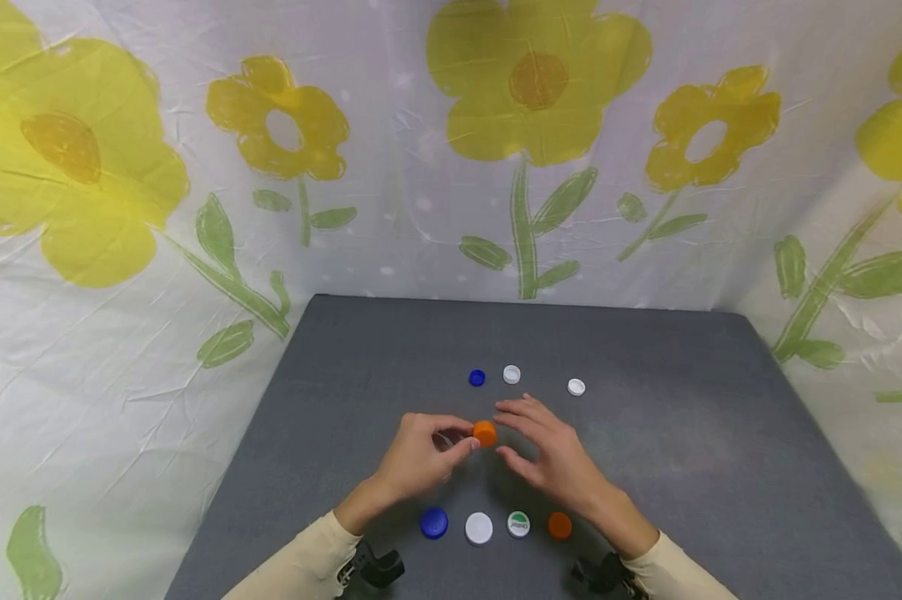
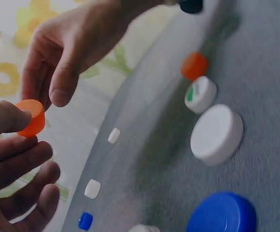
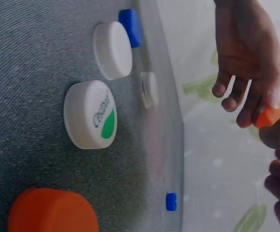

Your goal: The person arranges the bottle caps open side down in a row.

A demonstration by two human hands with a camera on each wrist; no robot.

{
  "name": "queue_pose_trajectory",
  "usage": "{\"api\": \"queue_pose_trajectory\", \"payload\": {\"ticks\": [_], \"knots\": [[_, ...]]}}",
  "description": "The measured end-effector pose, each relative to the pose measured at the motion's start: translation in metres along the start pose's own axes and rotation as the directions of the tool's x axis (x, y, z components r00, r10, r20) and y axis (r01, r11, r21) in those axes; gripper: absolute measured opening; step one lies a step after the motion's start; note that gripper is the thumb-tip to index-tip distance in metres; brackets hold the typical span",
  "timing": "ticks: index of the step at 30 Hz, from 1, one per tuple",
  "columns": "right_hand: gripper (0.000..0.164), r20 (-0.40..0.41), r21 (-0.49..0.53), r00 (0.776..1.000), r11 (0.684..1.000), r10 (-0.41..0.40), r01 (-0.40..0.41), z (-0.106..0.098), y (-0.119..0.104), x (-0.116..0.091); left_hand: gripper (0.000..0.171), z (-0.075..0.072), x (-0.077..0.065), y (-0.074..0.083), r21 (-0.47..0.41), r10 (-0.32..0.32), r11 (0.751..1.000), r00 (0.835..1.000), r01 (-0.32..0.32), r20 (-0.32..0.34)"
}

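Note:
Between thumb and forefinger of my left hand [image 1: 421, 454], an orange bottle cap [image 1: 484, 433] is pinched above the grey table. My right hand [image 1: 544, 450] hovers just to the right of it, fingers loosely bent and spread, with a small gap to the cap in the head view. Nearer me on the table lies a row of caps: a blue cap [image 1: 433, 522], a white cap [image 1: 478, 528], a white cap with a green print [image 1: 518, 524] and a second orange cap [image 1: 559, 526].
Farther back on the grey table [image 1: 668, 400] lie a small blue cap [image 1: 477, 377] and two small white caps, one in the middle [image 1: 511, 374] and one on the right [image 1: 576, 387]. Another white cap [image 3: 149, 90] shows in the right wrist view. A flowered cloth [image 1: 391, 208] surrounds the table.

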State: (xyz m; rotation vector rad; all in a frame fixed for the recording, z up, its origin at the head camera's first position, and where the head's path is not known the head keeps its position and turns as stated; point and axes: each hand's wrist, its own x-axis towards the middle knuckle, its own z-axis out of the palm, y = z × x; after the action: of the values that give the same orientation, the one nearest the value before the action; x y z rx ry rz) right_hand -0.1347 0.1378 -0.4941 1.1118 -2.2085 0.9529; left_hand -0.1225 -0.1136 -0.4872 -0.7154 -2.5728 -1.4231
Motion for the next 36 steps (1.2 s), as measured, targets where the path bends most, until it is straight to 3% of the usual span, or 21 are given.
{"api": "queue_pose_trajectory", "payload": {"ticks": [5,11,15,19,22,25,31,36], "knots": [[0.052,-0.025,0.022,0.997,0.997,-0.078,0.078,0.003,0.000,-0.001,0.014,0.001,0.000,0.000,-0.124,-0.154,0.979,0.986,0.162,0.068],[0.038,-0.028,0.023,0.994,0.994,-0.105,0.106,0.009,-0.001,-0.004,0.018,0.003,-0.003,-0.002,-0.121,-0.191,0.971,0.973,0.207,0.129],[0.038,-0.017,0.013,0.997,0.997,-0.073,0.074,0.011,-0.001,-0.006,0.018,0.001,-0.003,-0.001,-0.046,-0.125,0.990,0.987,0.130,0.099],[0.040,-0.002,-0.006,1.000,1.000,-0.024,0.023,0.010,-0.001,-0.005,0.023,-0.001,-0.002,0.001,0.092,0.060,0.994,0.998,-0.062,0.031],[0.041,0.007,-0.017,1.000,1.000,0.008,-0.008,0.009,-0.002,-0.002,0.028,-0.002,0.000,0.002,0.228,0.197,0.954,0.980,-0.193,0.006],[0.040,0.034,-0.020,0.999,0.999,0.039,-0.038,0.008,-0.004,0.001,0.030,-0.001,0.001,0.002,0.338,0.261,0.907,0.965,-0.250,0.013],[0.034,0.148,-0.046,0.985,0.995,0.094,-0.089,0.010,-0.007,0.005,0.029,0.000,0.000,-0.002,0.479,0.276,0.834,0.959,-0.274,0.069],[0.030,0.248,-0.109,0.960,0.988,0.130,-0.105,0.015,-0.007,0.003,0.025,0.003,-0.001,-0.006,0.587,0.244,0.758,0.958,-0.284,0.149]]}}
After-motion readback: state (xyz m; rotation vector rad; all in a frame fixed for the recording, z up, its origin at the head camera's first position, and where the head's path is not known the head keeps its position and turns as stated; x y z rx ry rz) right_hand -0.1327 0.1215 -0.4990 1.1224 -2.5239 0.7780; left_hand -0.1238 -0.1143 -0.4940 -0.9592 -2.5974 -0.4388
